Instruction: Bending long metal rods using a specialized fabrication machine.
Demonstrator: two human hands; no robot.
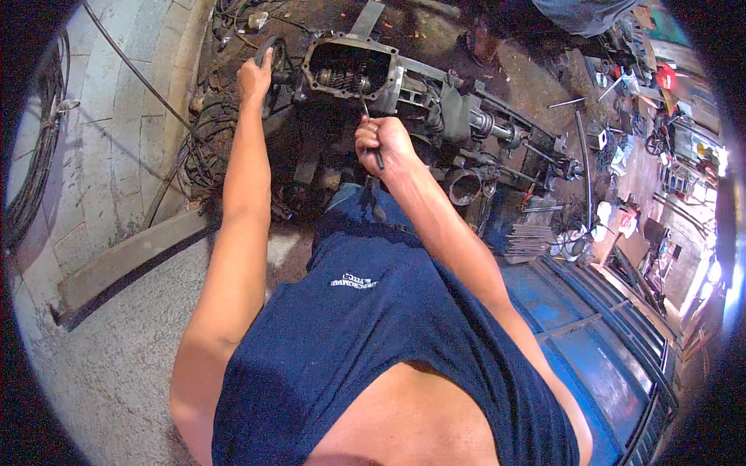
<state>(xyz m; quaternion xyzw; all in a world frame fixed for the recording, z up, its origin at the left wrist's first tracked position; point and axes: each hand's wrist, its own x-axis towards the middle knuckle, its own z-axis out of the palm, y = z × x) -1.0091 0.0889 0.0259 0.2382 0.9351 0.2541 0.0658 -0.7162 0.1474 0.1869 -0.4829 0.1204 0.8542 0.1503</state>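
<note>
A cluttered workshop surrounds the work, with a pale block wall (101,140) along the left, a dark, grimy floor (521,66) strewn with scrap, and blue metal panels (594,361) at the lower right. The open gear housing (394,81) sits ahead of the person's knees, toward the floor's far left part; what bears its weight is hidden. Its left hand companion is a dark wheel (277,66) just beside the housing's left edge, and the left hand (255,79) is wrapped around that wheel's rim. The right hand (382,144) is closed in a fist around a dark rod (379,160), whose upper end reaches the near edge of the housing's opening; whether it touches the gears (342,81) inside I cannot tell. The housing looks like thick cast metal, so it should be heavy and rigid, best held by its outer walls or the bolt flange's corners, clear of the toothed parts. The gears are probably oily and slick, hard-edged to bare fingers. The wheel seems stiff, and its rim gives the surest hold; the rod looks light, firm and best gripped at mid-length.
</note>
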